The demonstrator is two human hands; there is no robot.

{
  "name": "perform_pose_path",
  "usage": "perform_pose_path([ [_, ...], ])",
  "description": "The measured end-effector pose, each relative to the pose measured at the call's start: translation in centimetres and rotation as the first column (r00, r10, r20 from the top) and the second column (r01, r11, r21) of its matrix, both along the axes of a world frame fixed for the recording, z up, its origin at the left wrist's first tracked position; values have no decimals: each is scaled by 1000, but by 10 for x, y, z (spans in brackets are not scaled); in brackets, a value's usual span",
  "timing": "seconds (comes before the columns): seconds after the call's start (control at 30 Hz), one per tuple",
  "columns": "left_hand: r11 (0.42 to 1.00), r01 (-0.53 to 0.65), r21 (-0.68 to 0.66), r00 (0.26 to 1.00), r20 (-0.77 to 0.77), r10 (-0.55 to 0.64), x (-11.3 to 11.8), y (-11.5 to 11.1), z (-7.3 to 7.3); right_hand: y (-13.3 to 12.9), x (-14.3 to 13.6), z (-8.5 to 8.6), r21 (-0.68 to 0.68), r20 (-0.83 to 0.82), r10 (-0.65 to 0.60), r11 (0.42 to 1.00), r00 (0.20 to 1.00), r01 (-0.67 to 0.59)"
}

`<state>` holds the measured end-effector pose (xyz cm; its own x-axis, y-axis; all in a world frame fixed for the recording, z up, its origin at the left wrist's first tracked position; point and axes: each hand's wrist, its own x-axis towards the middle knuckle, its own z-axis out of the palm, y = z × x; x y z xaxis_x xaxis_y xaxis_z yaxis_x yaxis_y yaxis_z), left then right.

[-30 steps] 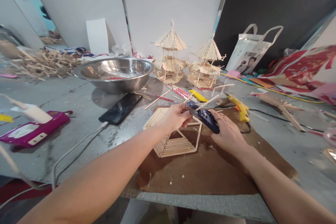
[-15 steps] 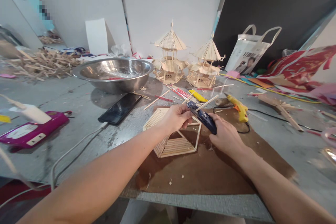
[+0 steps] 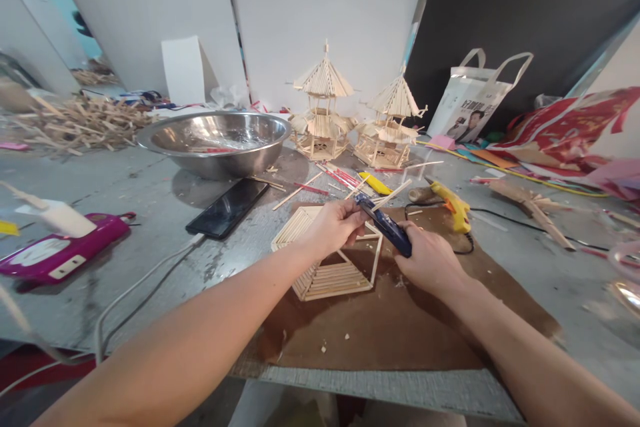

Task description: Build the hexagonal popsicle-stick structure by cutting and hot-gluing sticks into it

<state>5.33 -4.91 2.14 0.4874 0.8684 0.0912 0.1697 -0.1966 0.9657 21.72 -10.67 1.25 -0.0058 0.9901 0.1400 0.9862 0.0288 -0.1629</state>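
Observation:
My right hand (image 3: 427,253) is wrapped round the handles of a dark blue cutting tool (image 3: 393,230), whose head points up and left. A thin wooden stick (image 3: 395,194) lies at the tool's head, sticking out to the upper right. My left hand (image 3: 336,227) pinches the stick's other end, close beside the jaws. Beneath my left hand, a hexagonal stick frame (image 3: 335,283) rests on a brown board (image 3: 400,340); part of its sections are filled with parallel sticks, others are open. My left hand and forearm hide some of it.
Two stick pagodas (image 3: 325,127) (image 3: 387,137) stand behind. To the left are a metal basin (image 3: 215,147), a phone (image 3: 227,210) on a cable and a purple power strip (image 3: 75,250). A yellow glue gun (image 3: 453,205) lies right, near a white bag (image 3: 465,103). Loose sticks lie around.
The tool's handles and my right hand have shifted very slightly left, and the handles look a little closer together. The stick at the jaws has tilted slightly. The rest looks the same.

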Motion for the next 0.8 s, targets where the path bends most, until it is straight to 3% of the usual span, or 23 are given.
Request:
perform_pose_path([
  [0.27,999,-1,48,999,-46,4,0,-1,1,1,0,2,-28,13,-10,1000,1000,10],
  [0.6,1000,3,11,996,-88,-2,-1,-1,-1,1,1,2,-61,20,-28,998,999,29],
  [0.8,998,11,57,990,-142,-3,0,-1,-2,4,-2,1,-136,4,-64,989,998,64],
])
